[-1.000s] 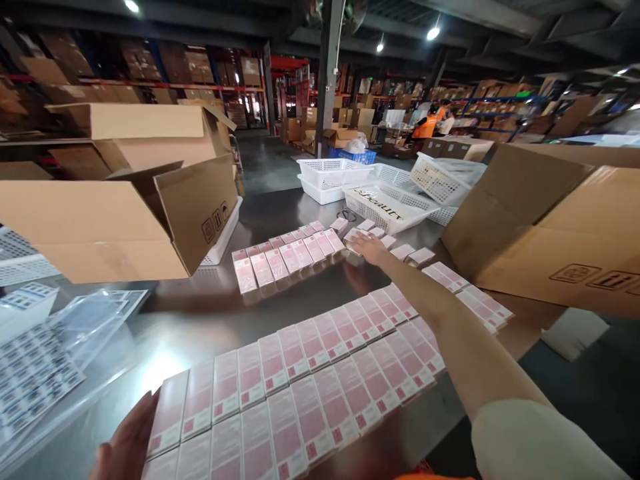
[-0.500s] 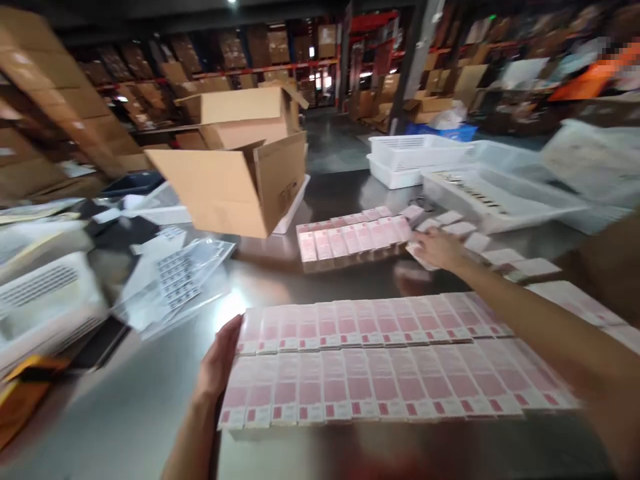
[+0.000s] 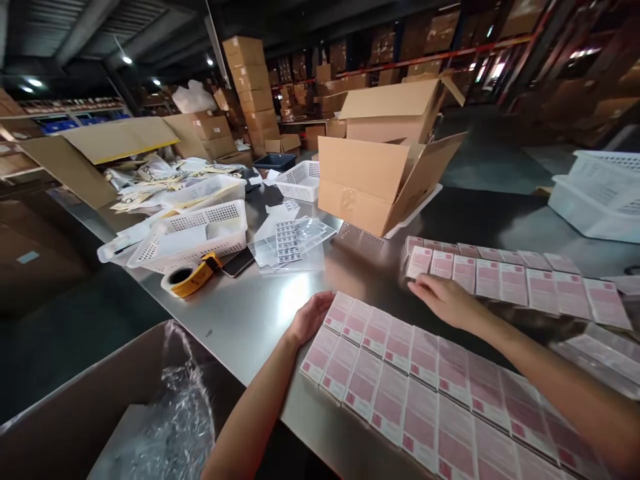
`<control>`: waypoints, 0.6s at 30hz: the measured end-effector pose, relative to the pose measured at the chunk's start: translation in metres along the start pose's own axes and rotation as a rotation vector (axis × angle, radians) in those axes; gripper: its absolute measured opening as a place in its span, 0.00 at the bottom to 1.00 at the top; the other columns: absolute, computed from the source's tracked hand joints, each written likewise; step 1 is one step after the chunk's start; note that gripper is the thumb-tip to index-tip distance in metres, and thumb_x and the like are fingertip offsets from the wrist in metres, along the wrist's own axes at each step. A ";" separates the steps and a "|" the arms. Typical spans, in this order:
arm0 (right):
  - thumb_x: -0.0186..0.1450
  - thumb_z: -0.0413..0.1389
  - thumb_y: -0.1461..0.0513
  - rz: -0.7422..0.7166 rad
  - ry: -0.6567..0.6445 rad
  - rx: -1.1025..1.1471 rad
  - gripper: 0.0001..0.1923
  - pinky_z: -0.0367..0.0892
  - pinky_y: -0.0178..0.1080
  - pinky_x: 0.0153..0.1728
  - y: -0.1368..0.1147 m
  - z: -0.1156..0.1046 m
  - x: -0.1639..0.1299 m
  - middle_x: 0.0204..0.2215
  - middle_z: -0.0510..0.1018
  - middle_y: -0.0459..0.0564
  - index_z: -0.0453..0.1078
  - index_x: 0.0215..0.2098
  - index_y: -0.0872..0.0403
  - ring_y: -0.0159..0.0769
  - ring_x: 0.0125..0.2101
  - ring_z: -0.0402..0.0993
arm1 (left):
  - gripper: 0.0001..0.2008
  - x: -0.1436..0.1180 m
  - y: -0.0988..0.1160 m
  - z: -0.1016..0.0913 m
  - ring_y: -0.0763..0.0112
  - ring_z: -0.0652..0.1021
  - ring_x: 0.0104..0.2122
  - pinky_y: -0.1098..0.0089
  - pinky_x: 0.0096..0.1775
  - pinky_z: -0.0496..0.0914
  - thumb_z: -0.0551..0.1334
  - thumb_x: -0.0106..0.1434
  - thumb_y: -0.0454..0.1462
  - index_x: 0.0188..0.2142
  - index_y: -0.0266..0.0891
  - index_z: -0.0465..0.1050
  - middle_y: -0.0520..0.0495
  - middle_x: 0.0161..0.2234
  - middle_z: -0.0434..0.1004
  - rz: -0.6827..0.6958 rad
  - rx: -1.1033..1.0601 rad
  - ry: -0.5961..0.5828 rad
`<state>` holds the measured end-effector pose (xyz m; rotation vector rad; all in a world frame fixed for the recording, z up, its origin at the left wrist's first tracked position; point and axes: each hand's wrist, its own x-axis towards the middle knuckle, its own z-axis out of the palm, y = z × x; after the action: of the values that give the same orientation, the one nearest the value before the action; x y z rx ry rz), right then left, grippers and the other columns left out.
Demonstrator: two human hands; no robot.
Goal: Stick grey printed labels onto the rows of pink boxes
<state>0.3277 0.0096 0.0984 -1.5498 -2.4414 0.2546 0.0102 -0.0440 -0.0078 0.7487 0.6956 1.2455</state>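
head cam | 1 view | looks forward-down, close over metal table (image 3: 240, 320) | warehouse racks behind

I see white cartons (image 3: 425, 373) with pink label panels and small red squares — two rows, lower right of the frame. Same pink-and-white on the far row (image 3: 505, 277), right of centre. Steel-grey table (image 3: 250, 313) with a bright glare patch. Plain brown cardboard box (image 3: 373, 183), upper centre. White perforated baskets (image 3: 200, 233) at left, yellow tape dispenser (image 3: 193, 275) — black-and-white sticker sheet (image 3: 287, 241) in clear film.
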 end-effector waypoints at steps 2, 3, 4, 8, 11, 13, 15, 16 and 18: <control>0.73 0.35 0.49 0.000 -0.078 -0.006 0.26 0.65 0.41 0.33 -0.019 0.019 0.030 0.26 0.74 0.50 0.65 0.29 0.51 0.38 0.30 0.73 | 0.23 0.001 0.004 0.001 0.60 0.76 0.49 0.51 0.55 0.65 0.58 0.65 0.52 0.46 0.35 0.73 0.41 0.47 0.77 -0.012 0.006 0.013; 0.74 0.35 0.50 0.001 -0.125 -0.012 0.26 0.66 0.40 0.35 -0.027 0.029 0.044 0.28 0.75 0.50 0.67 0.30 0.52 0.38 0.32 0.74 | 0.24 0.001 0.005 0.003 0.60 0.76 0.49 0.50 0.54 0.65 0.58 0.65 0.53 0.46 0.35 0.73 0.41 0.47 0.77 -0.015 0.018 0.024; 0.74 0.38 0.50 0.003 -0.175 -0.021 0.24 0.67 0.41 0.37 -0.034 0.040 0.056 0.30 0.76 0.49 0.68 0.32 0.53 0.37 0.34 0.74 | 0.25 0.001 0.006 0.005 0.59 0.76 0.49 0.50 0.54 0.66 0.59 0.63 0.54 0.46 0.34 0.74 0.40 0.47 0.77 -0.015 0.036 0.040; 0.69 0.54 0.54 0.056 -0.378 -0.071 0.15 0.72 0.45 0.43 -0.049 0.077 0.085 0.45 0.75 0.52 0.70 0.48 0.56 0.37 0.41 0.74 | 0.25 -0.007 0.010 0.003 0.58 0.76 0.49 0.56 0.54 0.68 0.63 0.60 0.54 0.44 0.35 0.75 0.38 0.48 0.77 0.027 0.172 0.206; 0.69 0.54 0.56 0.078 -0.476 -0.084 0.15 0.72 0.47 0.45 -0.047 0.088 0.090 0.49 0.74 0.53 0.69 0.51 0.55 0.39 0.44 0.74 | 0.23 -0.010 0.030 -0.021 0.62 0.77 0.44 0.56 0.46 0.73 0.58 0.66 0.50 0.52 0.37 0.70 0.40 0.50 0.74 0.053 0.327 0.466; 0.69 0.54 0.56 0.067 -0.517 -0.071 0.15 0.72 0.47 0.45 -0.042 0.088 0.089 0.49 0.74 0.53 0.69 0.50 0.55 0.39 0.45 0.74 | 0.22 -0.004 0.058 -0.046 0.64 0.77 0.42 0.58 0.43 0.74 0.56 0.68 0.48 0.55 0.37 0.66 0.41 0.49 0.73 0.054 0.458 0.687; 0.70 0.54 0.55 0.063 -0.540 -0.060 0.15 0.71 0.47 0.46 -0.040 0.085 0.088 0.49 0.74 0.53 0.69 0.50 0.55 0.39 0.45 0.73 | 0.20 0.009 0.093 -0.072 0.63 0.76 0.44 0.57 0.44 0.74 0.59 0.67 0.44 0.55 0.37 0.66 0.41 0.50 0.72 0.048 0.623 0.867; 0.70 0.54 0.55 0.068 -0.548 -0.059 0.15 0.71 0.47 0.46 -0.039 0.084 0.088 0.49 0.74 0.53 0.69 0.50 0.55 0.39 0.45 0.73 | 0.20 0.017 0.110 -0.084 0.62 0.76 0.46 0.56 0.45 0.73 0.59 0.67 0.44 0.55 0.37 0.66 0.41 0.52 0.71 0.043 0.713 0.938; 0.69 0.54 0.55 0.084 -0.561 -0.062 0.15 0.71 0.48 0.46 -0.041 0.081 0.089 0.48 0.74 0.53 0.69 0.50 0.55 0.39 0.45 0.74 | 0.19 0.036 0.139 -0.099 0.60 0.75 0.48 0.54 0.48 0.72 0.60 0.67 0.42 0.54 0.37 0.67 0.41 0.53 0.70 0.026 0.910 1.015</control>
<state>0.2321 0.0717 0.0410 -1.8033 -2.8095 0.7228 -0.1415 0.0237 0.0449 0.8021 2.1766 1.2764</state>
